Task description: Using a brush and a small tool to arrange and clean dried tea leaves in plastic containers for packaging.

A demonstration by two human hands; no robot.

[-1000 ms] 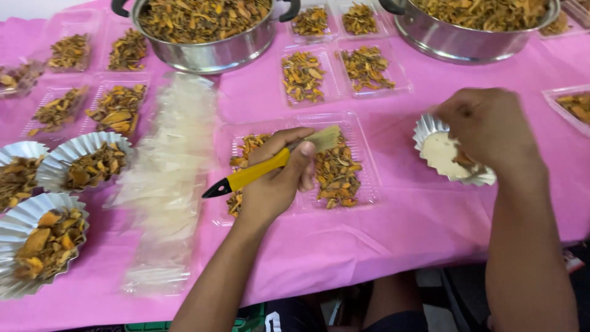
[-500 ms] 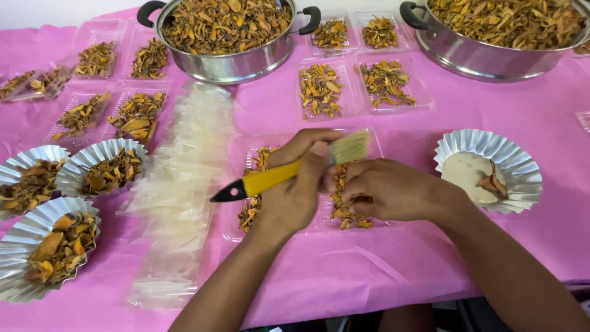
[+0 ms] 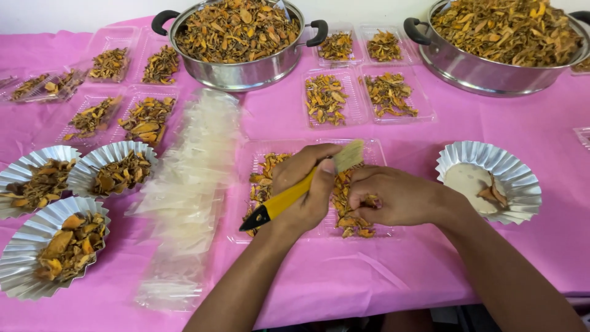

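Head view looks down on your pink-covered table point(image 3: 381, 289). At its left edge sit three fluted silver foil cups point(image 3: 37, 273) filled with dried orange-brown root slices. Just to their right a loose pile of clear plastic sleeves point(image 3: 190, 184) runs from the table's middle toward the near edge. Behind it, near the far edge, stands a round steel pot with black handles point(image 3: 236, 74), heaped with the same slices.

Your left hand point(image 3: 304, 193) is curled tight around a yellow-handled brush with a black tip and pale bristles point(image 3: 286, 198); the bristles point up and away, above the clear shallow plastic tray of orange slices point(image 3: 258, 150) lying near the middle of the near edge. Your right hand point(image 3: 396, 197) rests over that tray, touching the slices, fingers bent inward; you cannot tell what they pinch. The two hands sit just beside each other.

Right of your right hand lies a fluted silver foil cup with a pale base and a few brown pieces point(image 3: 516, 178). A second large steel pot point(image 3: 479, 71) fills the far right corner.
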